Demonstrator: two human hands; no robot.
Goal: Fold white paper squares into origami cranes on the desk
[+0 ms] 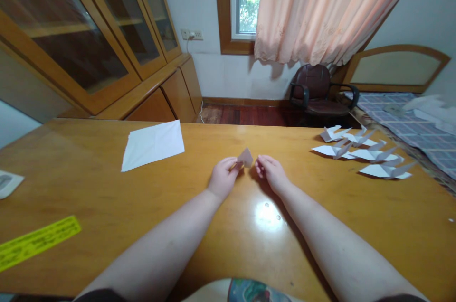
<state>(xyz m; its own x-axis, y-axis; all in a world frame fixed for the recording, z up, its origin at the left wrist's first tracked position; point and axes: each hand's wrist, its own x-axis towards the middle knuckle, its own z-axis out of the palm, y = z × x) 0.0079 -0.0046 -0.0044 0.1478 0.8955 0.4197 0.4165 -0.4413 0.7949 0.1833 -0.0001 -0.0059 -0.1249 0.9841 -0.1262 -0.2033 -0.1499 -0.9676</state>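
My left hand [223, 179] pinches a small piece of folded white paper [245, 157] between thumb and fingers, just above the middle of the wooden table. Just right of the paper is my right hand [271, 173], its fingers curled inward, with a narrow gap between the fingertips and the paper's edge. Nothing shows in the right hand. Which fold the paper has reached is too small to make out. Several folded white paper cranes [384, 170] stand grouped at the table's far right.
A creased white paper sheet [154, 145] lies on the table [171, 193], left of my hands. A yellow printed strip [39, 241] and a white object [9, 183] are at the left edge. Beyond stand a glass-door cabinet [142, 71] and an office chair [315, 88]; a bed [409, 117] is at right.
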